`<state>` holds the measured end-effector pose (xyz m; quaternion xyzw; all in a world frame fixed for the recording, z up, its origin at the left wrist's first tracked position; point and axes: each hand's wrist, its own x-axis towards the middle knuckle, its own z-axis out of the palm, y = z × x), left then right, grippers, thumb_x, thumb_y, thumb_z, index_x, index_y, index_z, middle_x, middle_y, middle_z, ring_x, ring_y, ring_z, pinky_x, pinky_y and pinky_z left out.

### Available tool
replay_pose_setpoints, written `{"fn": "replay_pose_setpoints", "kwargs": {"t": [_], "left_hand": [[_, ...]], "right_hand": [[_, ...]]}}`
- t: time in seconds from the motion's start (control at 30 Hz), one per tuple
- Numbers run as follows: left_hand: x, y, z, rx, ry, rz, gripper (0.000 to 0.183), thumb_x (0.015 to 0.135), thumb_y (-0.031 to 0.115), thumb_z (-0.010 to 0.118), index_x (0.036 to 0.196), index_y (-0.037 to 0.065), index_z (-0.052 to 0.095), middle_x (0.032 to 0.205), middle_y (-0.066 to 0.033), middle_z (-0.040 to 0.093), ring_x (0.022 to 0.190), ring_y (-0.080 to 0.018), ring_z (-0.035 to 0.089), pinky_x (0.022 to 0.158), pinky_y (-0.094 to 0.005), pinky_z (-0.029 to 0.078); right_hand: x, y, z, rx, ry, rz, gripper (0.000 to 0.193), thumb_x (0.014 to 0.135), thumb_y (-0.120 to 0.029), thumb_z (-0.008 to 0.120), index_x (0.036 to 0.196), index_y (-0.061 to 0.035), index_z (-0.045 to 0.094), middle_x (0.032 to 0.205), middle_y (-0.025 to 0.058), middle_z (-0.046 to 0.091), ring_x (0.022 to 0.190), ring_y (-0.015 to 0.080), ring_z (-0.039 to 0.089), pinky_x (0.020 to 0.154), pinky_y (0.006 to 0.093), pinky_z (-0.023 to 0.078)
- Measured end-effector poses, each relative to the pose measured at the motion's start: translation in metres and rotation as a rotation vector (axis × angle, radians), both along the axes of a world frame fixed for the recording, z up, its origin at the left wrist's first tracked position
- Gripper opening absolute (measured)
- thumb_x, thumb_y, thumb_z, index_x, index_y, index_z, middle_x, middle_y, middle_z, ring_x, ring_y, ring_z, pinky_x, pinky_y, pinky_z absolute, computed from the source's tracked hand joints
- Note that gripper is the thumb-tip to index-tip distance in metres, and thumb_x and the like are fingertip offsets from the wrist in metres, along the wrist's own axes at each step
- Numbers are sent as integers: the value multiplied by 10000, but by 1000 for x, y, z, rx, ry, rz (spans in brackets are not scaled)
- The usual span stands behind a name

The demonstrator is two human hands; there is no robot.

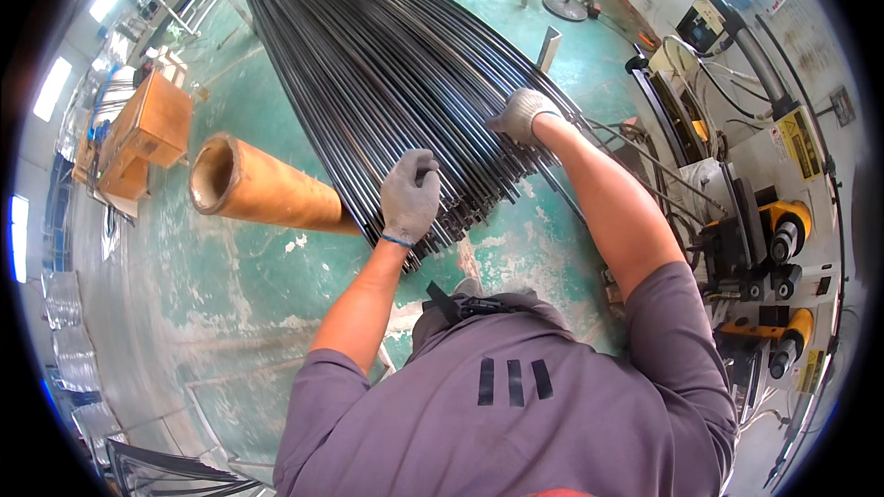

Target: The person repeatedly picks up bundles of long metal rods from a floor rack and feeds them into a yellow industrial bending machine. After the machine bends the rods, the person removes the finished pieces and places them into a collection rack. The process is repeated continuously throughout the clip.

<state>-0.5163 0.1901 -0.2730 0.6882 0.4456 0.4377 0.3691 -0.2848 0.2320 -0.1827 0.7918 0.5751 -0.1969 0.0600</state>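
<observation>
A wide bundle of long black rods [368,64] stretches from in front of me to the far end, its near ends uneven. My right hand [525,117], in a grey knit glove, is closed at the bundle's right side with its fingertips on a black rod. That rod [564,193] sticks out toward me past its neighbours. My left hand [411,195], gloved too, is over the near left ends of the bundle with its fingers curled in. What those fingers hold, if anything, is hidden.
A thick brown cardboard tube [285,186] lies left of the rods. Farther left are cardboard boxes [147,129]. A machine with yellow-and-black rollers [783,230] lines the right side, with thin bars and cables near it. An upright metal post [549,49] stands beside the bundle.
</observation>
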Motion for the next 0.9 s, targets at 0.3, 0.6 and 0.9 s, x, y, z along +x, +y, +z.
{"fn": "replay_pose_setpoints", "kwargs": {"t": [0.3,0.6,0.9], "left_hand": [[31,-16,46,-834,-419,-258,177,895,112,583,1042,16,569,917,-76,645,812,-163,634,733,-280,529],[92,13,43,-1050,-750,-559,348,1026,343,437,1009,24,576,925,-135,627,871,-270,615,825,-412,522],[151,-27,27,-1230,-804,-538,214,932,80,473,935,-121,546,885,-175,582,858,-308,576,856,-448,494]], "right_hand": [[-7,-88,41,-81,377,-90,528,927,-436,607,727,49,668,560,129,615,495,217,626,549,382,531],[29,-352,89,-120,455,-683,363,722,-215,808,996,-9,688,750,147,676,659,196,625,709,364,513],[23,-582,-27,321,-413,-711,84,708,-71,612,782,-78,573,658,157,575,658,377,594,586,484,452]]}}
